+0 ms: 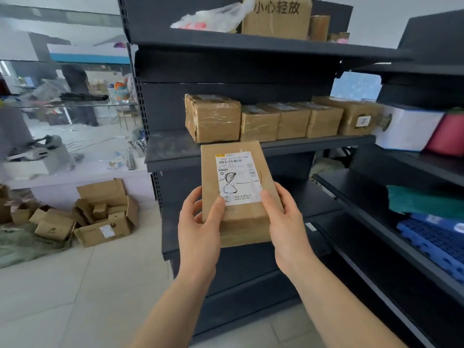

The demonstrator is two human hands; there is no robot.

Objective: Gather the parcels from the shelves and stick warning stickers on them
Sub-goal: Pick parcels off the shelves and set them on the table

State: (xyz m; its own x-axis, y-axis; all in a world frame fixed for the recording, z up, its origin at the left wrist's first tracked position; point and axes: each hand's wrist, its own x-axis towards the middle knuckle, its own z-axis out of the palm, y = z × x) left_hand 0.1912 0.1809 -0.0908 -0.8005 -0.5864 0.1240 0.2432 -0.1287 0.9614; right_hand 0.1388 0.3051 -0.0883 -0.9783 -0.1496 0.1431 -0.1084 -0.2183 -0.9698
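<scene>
I hold a flat brown cardboard parcel (241, 217) in front of the dark metal shelf unit (170, 151). A white shipping label (237, 178) with black scribbles covers its top face. My left hand (199, 227) grips its left edge, thumb on top. My right hand (283, 222) grips the right edge, thumb touching the label's lower corner. On the middle shelf behind it stand several taped brown parcels (213, 118), side by side in a row. No sticker sheet is visible.
A large printed carton (276, 17) and a plastic bag (216, 17) lie on the top shelf. A second shelf unit (391, 187) at right holds white, pink, green and blue items. Opened cardboard boxes (105, 217) litter the floor at left, beside a white counter (75, 172).
</scene>
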